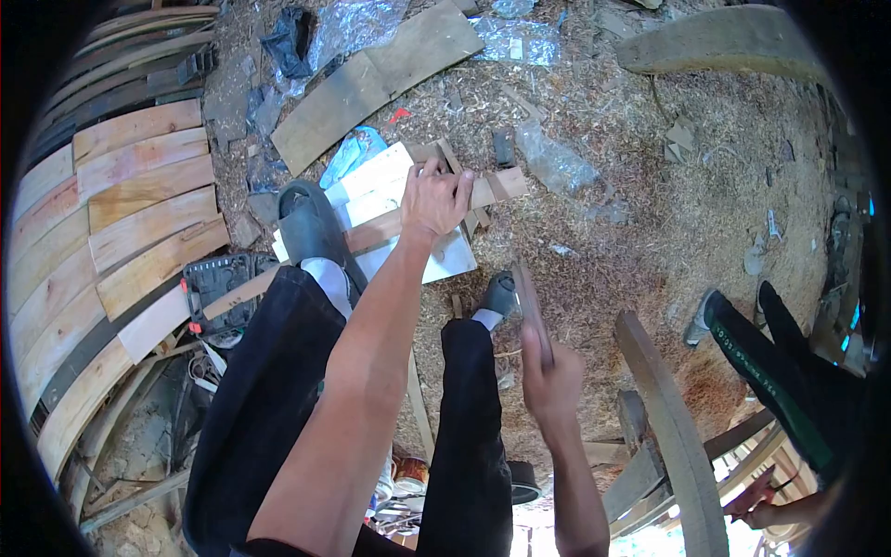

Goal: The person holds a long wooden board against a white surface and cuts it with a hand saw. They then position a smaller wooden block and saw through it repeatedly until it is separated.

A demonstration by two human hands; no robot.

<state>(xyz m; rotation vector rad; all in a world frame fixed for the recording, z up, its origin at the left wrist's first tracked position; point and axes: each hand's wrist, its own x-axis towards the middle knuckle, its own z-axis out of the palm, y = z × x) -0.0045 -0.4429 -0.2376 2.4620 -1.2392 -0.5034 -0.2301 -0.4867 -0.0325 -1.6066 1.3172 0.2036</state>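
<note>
My left hand (436, 197) presses down on a narrow wooden strip (376, 230), its fingers curled over the wood. The strip lies across a white board (450, 255) on the ground, and my shoe (311, 223) rests at its left end. Small wood pieces (448, 156) lie crosswise by the strip near my fingers. On the right, my right hand (549, 376) is closed around a long, thin tool (527, 292), held upright and apart from the strip. Blur hides what kind of tool it is.
Stacked planks (148, 195) line the left side, beside an open black tool case (223, 278). A wide board (371, 84) lies ahead on wood shavings. Curved beams (668, 418) stand at the lower right, near another person's legs (761, 362).
</note>
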